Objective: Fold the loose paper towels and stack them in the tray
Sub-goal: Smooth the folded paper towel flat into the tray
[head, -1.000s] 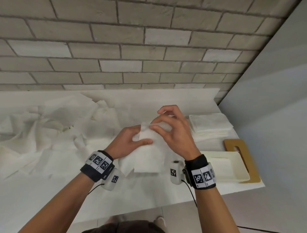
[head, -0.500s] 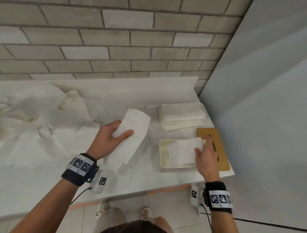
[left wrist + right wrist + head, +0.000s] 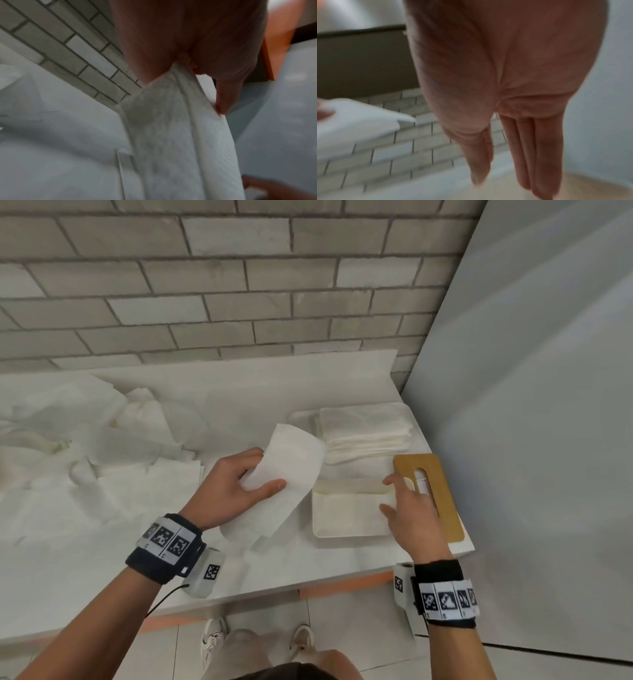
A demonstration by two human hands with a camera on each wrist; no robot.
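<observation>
My left hand (image 3: 265,474) pinches a folded white paper towel (image 3: 291,474) between thumb and fingers, just left of the cream tray (image 3: 349,530). In the left wrist view the thumb (image 3: 223,97) presses on the paper towel (image 3: 171,135), which hangs down. My right hand (image 3: 394,496) hovers over the tray's right end with straight fingers (image 3: 539,155) and holds nothing. The tray's inside looks white and flat; I cannot tell a folded towel from the bare bottom. A heap of loose paper towels (image 3: 85,440) lies at the left of the counter.
A stack of folded towels (image 3: 366,433) sits behind the tray. A wooden board with a slot (image 3: 442,501) lies right of the tray, near the counter's right edge. A grey wall panel (image 3: 531,405) stands on the right and a brick wall (image 3: 239,285) behind.
Both hands held towels together a second ago. The right hand then laid one in the tray and has now let go, its fingers straight. The left hand keeps its towel near the tray.
</observation>
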